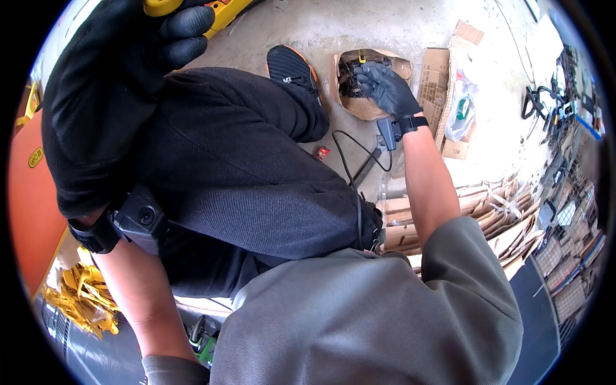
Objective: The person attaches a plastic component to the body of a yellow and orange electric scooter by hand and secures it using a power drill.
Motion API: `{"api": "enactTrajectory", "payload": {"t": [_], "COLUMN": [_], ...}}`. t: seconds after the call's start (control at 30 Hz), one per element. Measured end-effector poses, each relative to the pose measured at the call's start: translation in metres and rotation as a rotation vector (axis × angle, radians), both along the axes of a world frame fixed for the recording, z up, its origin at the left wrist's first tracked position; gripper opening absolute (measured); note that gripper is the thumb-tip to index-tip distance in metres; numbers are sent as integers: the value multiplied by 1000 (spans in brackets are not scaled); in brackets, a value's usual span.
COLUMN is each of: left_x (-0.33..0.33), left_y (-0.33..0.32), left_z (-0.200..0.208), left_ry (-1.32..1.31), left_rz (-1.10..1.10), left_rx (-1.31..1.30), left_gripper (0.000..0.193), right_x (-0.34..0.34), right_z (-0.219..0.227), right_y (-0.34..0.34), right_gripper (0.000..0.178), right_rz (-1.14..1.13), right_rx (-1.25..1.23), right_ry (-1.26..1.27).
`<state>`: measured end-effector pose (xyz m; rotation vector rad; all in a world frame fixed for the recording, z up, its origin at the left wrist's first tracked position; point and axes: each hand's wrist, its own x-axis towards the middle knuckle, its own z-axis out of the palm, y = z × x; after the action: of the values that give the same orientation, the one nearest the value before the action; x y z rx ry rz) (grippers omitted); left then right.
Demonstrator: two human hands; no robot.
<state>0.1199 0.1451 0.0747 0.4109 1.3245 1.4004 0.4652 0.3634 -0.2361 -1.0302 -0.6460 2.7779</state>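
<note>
My left hand (106, 96), in a black glove, is at the upper left with its fingers curled around a yellow part (162, 6). A longer yellow-orange piece (229, 13) shows beyond those fingers; the frame's edge cuts off both, so their kind is unclear. My right hand (390, 90), in a dark grey glove, reaches over an open cardboard box (362, 110). Its fingers are bent together at a heap of small black parts (348, 80) inside. Whatever they pinch is too small to make out. A small yellow piece (362, 56) lies just past the fingertips.
Flattened cardboard (434, 80) and a clear plastic bag (461, 110) lie right of the box. Stacked cardboard (507, 205) is nearer. An orange panel (35, 205) and yellow pieces (86, 292) are at left. A black cable (346, 157) loops beside my right wrist.
</note>
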Motion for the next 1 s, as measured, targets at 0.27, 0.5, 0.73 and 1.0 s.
{"api": "enactTrajectory", "payload": {"t": [0.27,0.5,0.73,1.0], "left_x": [15,28,33,42], "left_y": [21,23,23,22], "left_z": [6,10,4,5], "left_ry": [-30,-111,-162,-114], "left_rz": [-136,18,72,168], "left_rx": [126,165,229,256], "left_gripper": [49,46,39,36], "right_x": [-14,-46,-95,-125], "right_z": [50,118,211,287], "right_y": [-6,-13,-22,-39], "right_gripper": [23,23,21,27], "right_rz": [5,-27,100,55], "right_rx": [46,104,531,823], "right_ry": [242,246,42,47]}}
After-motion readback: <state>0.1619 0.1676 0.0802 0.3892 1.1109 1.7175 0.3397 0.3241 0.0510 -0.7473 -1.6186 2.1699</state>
